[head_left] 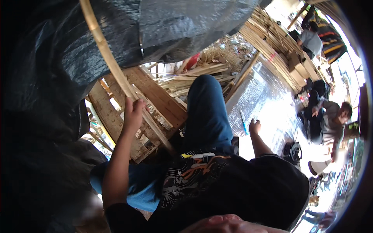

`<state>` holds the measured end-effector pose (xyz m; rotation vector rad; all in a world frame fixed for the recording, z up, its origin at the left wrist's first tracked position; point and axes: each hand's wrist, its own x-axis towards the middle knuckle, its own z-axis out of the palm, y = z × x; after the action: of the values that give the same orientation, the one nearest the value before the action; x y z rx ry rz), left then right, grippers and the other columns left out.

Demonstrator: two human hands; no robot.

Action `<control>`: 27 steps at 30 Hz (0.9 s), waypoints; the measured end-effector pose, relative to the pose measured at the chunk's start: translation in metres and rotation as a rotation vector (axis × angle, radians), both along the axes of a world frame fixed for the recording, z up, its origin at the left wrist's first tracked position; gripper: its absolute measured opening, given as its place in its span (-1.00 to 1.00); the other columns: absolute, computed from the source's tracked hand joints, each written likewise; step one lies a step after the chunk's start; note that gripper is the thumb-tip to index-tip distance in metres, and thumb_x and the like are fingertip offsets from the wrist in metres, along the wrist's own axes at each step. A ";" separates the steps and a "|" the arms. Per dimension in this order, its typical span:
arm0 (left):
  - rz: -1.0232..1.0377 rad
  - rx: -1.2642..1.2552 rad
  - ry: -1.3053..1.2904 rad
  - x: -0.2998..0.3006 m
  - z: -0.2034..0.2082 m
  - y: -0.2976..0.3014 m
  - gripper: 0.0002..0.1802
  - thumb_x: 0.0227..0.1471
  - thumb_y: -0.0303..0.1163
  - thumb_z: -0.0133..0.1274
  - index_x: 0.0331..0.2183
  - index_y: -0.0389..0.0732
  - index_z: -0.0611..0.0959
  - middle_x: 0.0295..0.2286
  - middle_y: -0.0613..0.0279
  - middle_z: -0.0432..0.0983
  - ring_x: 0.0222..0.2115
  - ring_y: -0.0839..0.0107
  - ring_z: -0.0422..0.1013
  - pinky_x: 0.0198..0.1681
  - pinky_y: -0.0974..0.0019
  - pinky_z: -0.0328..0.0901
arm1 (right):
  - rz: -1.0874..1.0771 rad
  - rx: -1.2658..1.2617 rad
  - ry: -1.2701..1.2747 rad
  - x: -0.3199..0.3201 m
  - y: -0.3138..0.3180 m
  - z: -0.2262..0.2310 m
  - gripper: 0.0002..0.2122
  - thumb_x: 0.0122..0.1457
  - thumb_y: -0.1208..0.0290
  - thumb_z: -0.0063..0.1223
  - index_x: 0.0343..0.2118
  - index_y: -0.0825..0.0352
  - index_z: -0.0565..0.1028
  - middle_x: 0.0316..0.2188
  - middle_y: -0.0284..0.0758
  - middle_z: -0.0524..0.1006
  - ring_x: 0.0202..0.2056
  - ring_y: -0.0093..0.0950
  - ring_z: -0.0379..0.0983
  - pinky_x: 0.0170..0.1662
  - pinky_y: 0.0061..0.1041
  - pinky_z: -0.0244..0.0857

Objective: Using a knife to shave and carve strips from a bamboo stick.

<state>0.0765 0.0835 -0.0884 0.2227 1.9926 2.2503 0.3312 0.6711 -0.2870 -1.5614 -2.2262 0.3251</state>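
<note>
My left hand (pixel 134 113) is closed around a long split bamboo pole (pixel 105 48). The pole slants from the upper left, across a slatted wooden bench (pixel 157 97), down toward my lap. My right hand (pixel 255 126) is held out to the right with its fingers curled in. Just left of its fingers shows a slim tool with a blue part (pixel 244 123). Whether the fingers touch that tool or hold something else, I cannot make out.
Black plastic sheeting (pixel 116 23) hangs ahead and left. Wood strips (pixel 202 73) lie beyond my raised knee, with longer strips (pixel 268 58) at far right. A shiny silver sheet (pixel 264 93) covers the ground. One person (pixel 330 124) sits at right; another (pixel 311 40) is farther back.
</note>
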 end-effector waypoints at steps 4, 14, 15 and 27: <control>-0.043 -0.001 0.032 -0.007 -0.004 0.001 -0.71 0.25 -0.35 -0.10 -0.09 -0.26 0.24 -0.42 0.22 0.41 -0.44 0.44 0.41 -0.29 0.31 0.36 | -0.167 -0.216 0.310 0.040 0.043 0.020 -0.57 0.25 0.10 -0.09 -0.05 0.42 0.41 -0.22 -0.12 0.55 -0.18 -0.27 0.49 -0.12 -0.27 0.34; -0.108 0.073 0.051 -0.012 0.005 0.000 -0.74 0.25 -0.37 -0.12 -0.12 -0.27 0.23 -0.47 0.27 0.31 -0.42 0.44 0.36 -0.25 0.28 0.36 | 0.117 -0.310 0.493 0.042 -0.074 0.122 -0.61 0.26 0.13 -0.07 -0.04 0.38 0.38 -0.14 -0.04 0.52 -0.21 -0.15 0.52 -0.20 -0.26 0.37; -0.094 0.025 0.026 -0.010 0.008 -0.005 -0.72 0.25 -0.34 -0.11 -0.11 -0.27 0.25 -0.45 0.26 0.33 -0.42 0.44 0.37 -0.24 0.29 0.36 | 0.315 -0.069 0.168 0.037 -0.071 0.117 -0.62 0.23 0.14 -0.01 -0.09 0.39 0.43 -0.16 0.00 0.53 -0.22 -0.08 0.51 -0.18 -0.24 0.37; -0.065 0.188 0.060 0.044 0.021 -0.020 -0.77 0.27 -0.29 -0.11 -0.15 -0.22 0.30 -0.41 0.22 0.41 -0.33 0.41 0.43 -0.26 0.27 0.37 | 0.523 -0.156 -0.612 -0.017 -0.036 -0.009 -0.42 0.01 0.09 0.18 -0.09 0.54 0.36 -0.18 0.10 0.52 -0.08 -0.01 0.47 0.01 -0.18 0.33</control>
<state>0.1206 0.0631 -0.0672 0.3718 1.7719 2.4167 0.3144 0.6348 -0.2957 -1.2290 -3.1576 0.1769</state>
